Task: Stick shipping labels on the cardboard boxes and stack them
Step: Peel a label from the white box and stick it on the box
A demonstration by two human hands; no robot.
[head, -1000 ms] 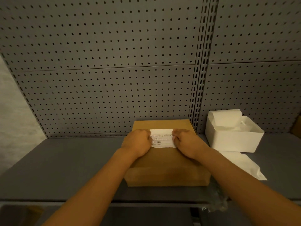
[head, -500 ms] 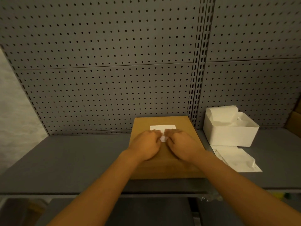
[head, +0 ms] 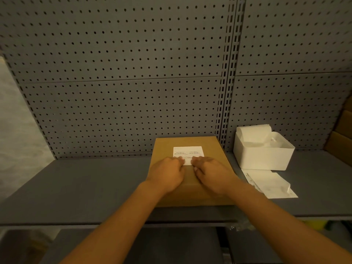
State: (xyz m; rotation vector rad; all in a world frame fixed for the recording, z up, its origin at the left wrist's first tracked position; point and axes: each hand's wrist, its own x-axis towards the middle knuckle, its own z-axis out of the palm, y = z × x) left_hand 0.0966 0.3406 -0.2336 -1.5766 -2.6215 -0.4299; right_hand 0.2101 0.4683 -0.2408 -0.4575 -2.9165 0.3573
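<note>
both hands, left hand (head: 167,173) and right hand (head: 211,173), lie palm-down with fingers loosely curled, gripping nothing, pressing the label (head: 188,152) flat, likely to stick it, on the box (head: 211,147) beside the white bin (head: 264,159).

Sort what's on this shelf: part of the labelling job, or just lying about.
Job: brown cardboard box, white printed shipping label, left hand, right hand, white open bin of label sheets.
Lying about: loose white backing paper, grey perforated back panel.
</note>
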